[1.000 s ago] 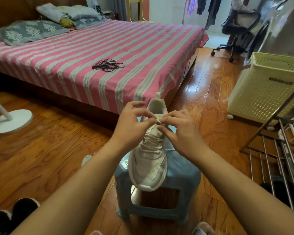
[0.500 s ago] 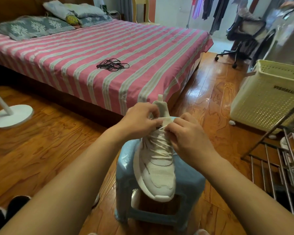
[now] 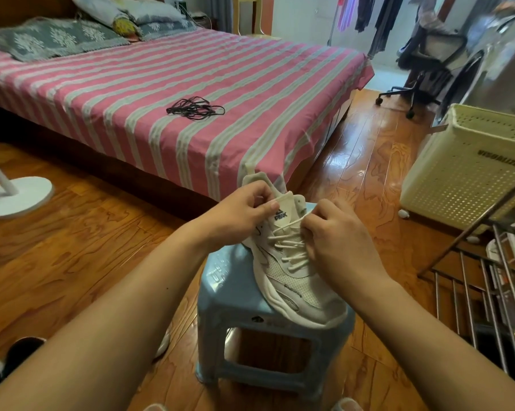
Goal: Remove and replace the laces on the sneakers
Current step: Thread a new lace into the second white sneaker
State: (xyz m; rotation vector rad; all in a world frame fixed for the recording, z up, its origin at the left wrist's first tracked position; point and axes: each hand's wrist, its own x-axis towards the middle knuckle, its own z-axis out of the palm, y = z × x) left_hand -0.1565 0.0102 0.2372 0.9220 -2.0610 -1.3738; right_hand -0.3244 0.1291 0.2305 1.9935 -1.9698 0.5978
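Sneaker [image 3: 292, 271]: lay on the stool [image 3: 235, 289], toe toward 5 o'clock, between both hands.
Left hand [image 3: 235, 216]: at the shoe's 10 o'clock, fingers curled, pinching the tongue [image 3: 281, 207].
Right hand [image 3: 336, 244]: at its 3 o'clock, fingers curled on the white lace [image 3: 289, 247].
Black laces [image 3: 194, 108]: on the bed [image 3: 131, 93], well apart at 11 o'clock.

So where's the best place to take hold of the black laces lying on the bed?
Probably the middle of the black laces, pinched from above. They lie flat on the striped bed as a loose tangled bundle, strands crossing thickest at the centre, so one pinch there should lift most loops; the ends trail thinly.
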